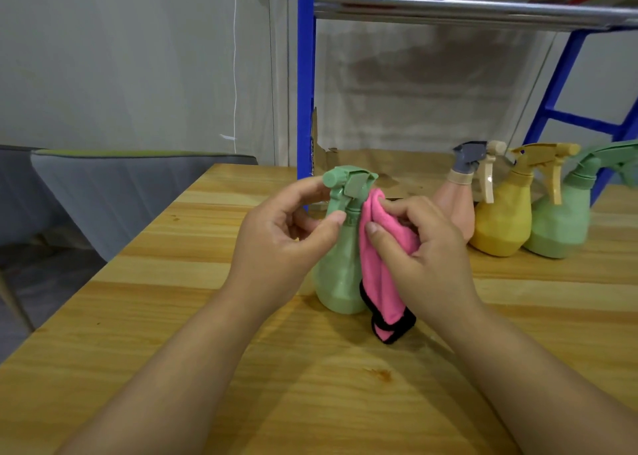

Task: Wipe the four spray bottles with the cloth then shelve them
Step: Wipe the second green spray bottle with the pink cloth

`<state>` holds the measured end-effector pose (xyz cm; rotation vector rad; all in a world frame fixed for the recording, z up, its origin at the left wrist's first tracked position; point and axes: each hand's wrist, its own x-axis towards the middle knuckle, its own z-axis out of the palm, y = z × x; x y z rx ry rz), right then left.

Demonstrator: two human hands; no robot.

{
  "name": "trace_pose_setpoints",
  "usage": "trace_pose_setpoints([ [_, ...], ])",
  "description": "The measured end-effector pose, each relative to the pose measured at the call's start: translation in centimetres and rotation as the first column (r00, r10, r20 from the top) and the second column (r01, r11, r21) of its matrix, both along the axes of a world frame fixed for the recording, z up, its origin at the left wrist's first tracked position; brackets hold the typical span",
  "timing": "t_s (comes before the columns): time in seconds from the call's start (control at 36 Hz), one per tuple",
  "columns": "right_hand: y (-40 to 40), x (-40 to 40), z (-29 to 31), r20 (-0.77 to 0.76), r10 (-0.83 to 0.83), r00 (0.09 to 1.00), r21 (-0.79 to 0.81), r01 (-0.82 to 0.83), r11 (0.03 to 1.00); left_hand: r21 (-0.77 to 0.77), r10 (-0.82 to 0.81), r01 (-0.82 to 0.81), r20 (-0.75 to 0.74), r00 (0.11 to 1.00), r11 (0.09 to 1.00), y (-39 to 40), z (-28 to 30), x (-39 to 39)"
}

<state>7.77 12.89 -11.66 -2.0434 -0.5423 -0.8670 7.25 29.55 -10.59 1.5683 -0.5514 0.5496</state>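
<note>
While the wooden table [241, 368] carries everything, I see the green spray bottle [340, 278] upright on it, long axis vertical, between both hands. Left hand [276, 237] pinches its neck from the left; right hand [428, 247] presses the pink cloth [379, 282] against its right side, equally near.

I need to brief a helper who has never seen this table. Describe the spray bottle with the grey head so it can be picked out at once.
On the wooden table, look toward the blue metal shelf frame, where three plastic spray bottles stand in a row. The target is the peach-pink spray bottle at the row's left end, beside the yellow spray bottle. It alone has a grey head with a cream trigger.
</note>
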Motion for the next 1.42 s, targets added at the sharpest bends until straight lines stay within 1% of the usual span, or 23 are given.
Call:
trace_pose_setpoints([
  [0.14, -1.2, 0.1, 0.0, -0.001, -0.015, 1.0, -0.128, 0.015, 0.992, -0.011, -0.059, 0.058, -0.077, 0.995, 0.998, 0.6, -0.6, 0.0],
  [0.22, -1.8, 0.2, -0.2, 0.035, -0.032, 0.999, -0.179, 0.037, 0.983, 0.062, -0.056, 0.066, -0.14, 0.989, 0.996, 1.2, -1.3, -0.1],
  [0.36, -2.2, 0.3, 0.0, 0.036, -0.045, 0.998, -0.142, 0.05, 0.989, 0.307, 0.065, 0.018, -0.259, 0.964, 0.951, 1.6, -2.4, 0.1],
  [0.42, -2.2, 0.4, 0.0, 0.035, -0.029, 0.999, -0.119, 0.033, 0.992, 0.363, 0.072, 0.05, -0.316, 0.946, 0.93, 1.4, -2.7, 0.4],
  [0.5, -2.1, 0.4, -0.2, 0.028, -0.012, 1.0, -0.085, 0.014, 0.996, 0.412, 0.028, 0.141, -0.38, 0.925, 0.9, 1.0, -3.0, 0.5],
  [0.58, -1.9, 0.4, -0.4, 0.043, -0.004, 0.999, -0.04, 0.006, 0.999, 0.373, -0.001, 0.175, -0.423, 0.906, 0.911, 0.8, -3.3, 0.8],
  [0.69, -1.6, 0.4, -0.6, 0.053, 0.023, 0.998, 0.025, -0.024, 0.999, 0.3, -0.043, 0.185, -0.425, 0.904, 0.936, 0.7, -3.4, 1.2],
  [0.72, -1.5, 0.3, -0.5, 0.046, 0.032, 0.998, 0.041, -0.034, 0.999, 0.261, -0.065, 0.192, -0.427, 0.902, 0.946, 0.6, -3.3, 1.2],
  [0.81, -0.9, 0.3, -0.3, 0.032, 0.065, 0.997, 0.082, -0.067, 0.994, 0.071, -0.181, 0.235, -0.441, 0.879, 0.969, 0.3, -3.0, 1.2],
  [0.86, -0.5, 0.2, -0.3, 0.038, 0.088, 0.995, 0.06, -0.09, 0.994, -0.013, -0.221, 0.239, -0.428, 0.876, 0.971, 0.1, -2.6, 1.1],
  [0.94, -0.2, 0.1, -0.5, 0.03, 0.112, 0.993, -0.017, -0.112, 0.994, -0.09, -0.214, 0.194, -0.398, 0.892, 0.977, 0.0, -2.1, 1.3],
  [1.03, -0.1, 0.0, -0.7, 0.038, 0.176, 0.984, -0.081, -0.173, 0.982, -0.199, -0.218, 0.148, -0.394, 0.893, 0.969, 0.3, -1.7, 1.8],
  [1.08, 0.2, 0.0, -0.8, 0.071, 0.202, 0.977, -0.122, -0.192, 0.974, -0.247, -0.224, 0.134, -0.386, 0.895, 0.96, 0.6, -1.5, 2.0],
  [1.14, 0.5, 0.0, -0.9, 0.13, 0.216, 0.968, -0.125, -0.2, 0.972, -0.268, -0.243, 0.146, -0.378, 0.893, 0.952, 0.6, -1.3, 1.8],
  [1.19, 0.7, 0.1, -1.0, 0.188, 0.236, 0.953, -0.089, -0.223, 0.971, -0.265, -0.264, 0.173, -0.363, 0.893, 0.949, 0.5, -1.1, 1.4],
  [1.25, 0.8, 0.1, -0.9, 0.186, 0.265, 0.946, -0.014, -0.267, 0.964, -0.258, -0.279, 0.198, -0.334, 0.9, 0.946, 0.3, -0.8, 0.9],
  [1.33, 1.1, -0.1, -0.4, 0.109, 0.316, 0.942, 0.15, -0.33, 0.932, -0.225, -0.284, 0.221, -0.302, 0.91, 0.949, 0.4, -0.9, 0.4],
  [1.42, 1.4, -0.5, 0.6, -0.009, 0.352, 0.936, 0.349, -0.327, 0.878, -0.143, -0.265, 0.231, -0.308, 0.914, 0.962, 0.5, -1.3, 0.2],
])
